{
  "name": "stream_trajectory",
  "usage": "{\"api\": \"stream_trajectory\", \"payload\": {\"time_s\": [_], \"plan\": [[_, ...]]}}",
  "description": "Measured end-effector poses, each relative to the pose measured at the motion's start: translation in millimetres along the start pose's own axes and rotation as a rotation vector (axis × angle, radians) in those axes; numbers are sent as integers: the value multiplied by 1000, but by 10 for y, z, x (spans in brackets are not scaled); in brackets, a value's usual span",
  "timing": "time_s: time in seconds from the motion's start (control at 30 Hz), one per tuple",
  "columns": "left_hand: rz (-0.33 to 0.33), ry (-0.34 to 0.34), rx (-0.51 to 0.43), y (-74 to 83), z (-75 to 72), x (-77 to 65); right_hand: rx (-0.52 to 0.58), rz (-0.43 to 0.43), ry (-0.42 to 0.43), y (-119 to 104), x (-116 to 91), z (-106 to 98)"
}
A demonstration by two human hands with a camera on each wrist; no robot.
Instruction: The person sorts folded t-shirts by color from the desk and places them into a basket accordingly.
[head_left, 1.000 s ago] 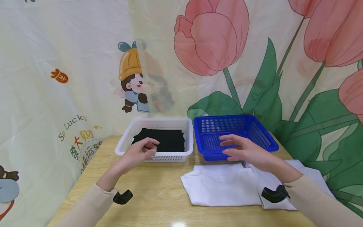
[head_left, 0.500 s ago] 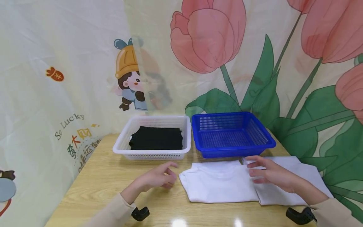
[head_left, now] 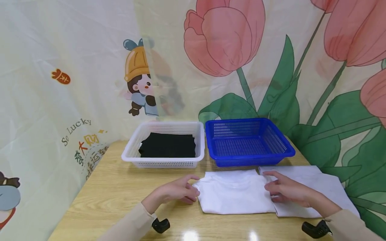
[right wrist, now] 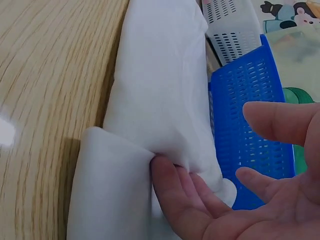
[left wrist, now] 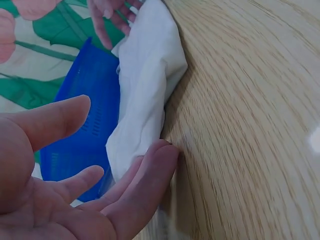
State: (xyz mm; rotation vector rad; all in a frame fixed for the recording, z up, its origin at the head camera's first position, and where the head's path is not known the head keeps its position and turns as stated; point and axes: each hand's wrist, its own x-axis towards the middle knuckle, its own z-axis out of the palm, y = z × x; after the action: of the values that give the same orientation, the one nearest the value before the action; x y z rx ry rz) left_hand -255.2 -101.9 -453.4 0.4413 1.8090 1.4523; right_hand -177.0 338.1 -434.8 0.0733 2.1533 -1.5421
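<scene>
A folded white T-shirt (head_left: 233,197) lies on the table, its neckline toward the baskets. At its left edge is my left hand (head_left: 178,191), thumb apart from the fingers; in the left wrist view the fingertips (left wrist: 162,155) reach the shirt's end close to the tabletop. My right hand (head_left: 291,190) is at the opposite edge, over a second folded white cloth (head_left: 327,185). The right wrist view has its fingers (right wrist: 175,190) tucked in where the shirt (right wrist: 155,95) meets that cloth (right wrist: 110,185), fingertips partly hidden under the fabric, with the thumb (right wrist: 275,120) raised clear.
Behind the shirt stands a blue mesh basket (head_left: 253,159) with nothing in it. Left of it, a white basket (head_left: 164,163) holds folded black cloth (head_left: 169,145). A printed curtain (head_left: 187,100) hangs behind the wooden table (head_left: 108,187).
Both hands have come down and back from over the baskets to the shirt. Within the last half second the left hand has moved right to its edge, and the right hand's fingers have lowered onto the other edge.
</scene>
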Motion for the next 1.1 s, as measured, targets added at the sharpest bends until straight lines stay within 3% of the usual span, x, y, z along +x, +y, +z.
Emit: {"api": "stream_trajectory", "payload": {"time_s": [0.3,0.63,0.83,1.1], "plan": [[-3,-3,-17,7,19,27,17,-34,-74,-106,138,206],[16,-37,-52,-77,-39,53,59,-11,7,-46,198,287],[24,-5,-11,-81,30,123,87,-34,-24,-11,280,388],[83,7,105,-49,209,202,5,-92,24,-30,361,552]]}}
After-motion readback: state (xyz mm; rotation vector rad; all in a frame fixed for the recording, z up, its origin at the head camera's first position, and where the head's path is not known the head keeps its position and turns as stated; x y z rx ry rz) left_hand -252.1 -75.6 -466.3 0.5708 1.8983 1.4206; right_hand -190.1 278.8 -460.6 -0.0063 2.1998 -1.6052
